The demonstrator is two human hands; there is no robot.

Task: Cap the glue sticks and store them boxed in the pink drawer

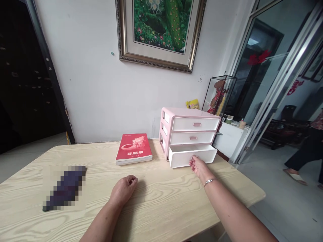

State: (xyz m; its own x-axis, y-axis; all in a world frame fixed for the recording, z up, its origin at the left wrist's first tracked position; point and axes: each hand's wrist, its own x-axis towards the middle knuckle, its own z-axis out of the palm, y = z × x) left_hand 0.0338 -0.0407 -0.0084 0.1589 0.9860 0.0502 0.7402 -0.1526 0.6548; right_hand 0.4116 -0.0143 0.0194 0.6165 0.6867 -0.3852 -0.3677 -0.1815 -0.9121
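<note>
A small pink and white drawer unit point(194, 112) stands on the wooden table, its bottom drawer point(180, 158) pulled partway out. My right hand point(199, 167) is closed at the front of that drawer, fingers pinched on its handle, which they hide. The upper two drawers are pushed in. My left hand point(124, 189) rests on the tabletop, loosely curled, with nothing visible in it. Beyond it, left of the drawer unit, lies a red-covered book or stack of books point(133, 147).
A pixelated dark object point(65, 188) lies on the left of the table point(156, 201). Behind the drawers are a yellow packet point(193, 104) and a glass display case point(219, 95) with a figurine. A person's legs point(302, 151) show at the far right, beyond the sliding door.
</note>
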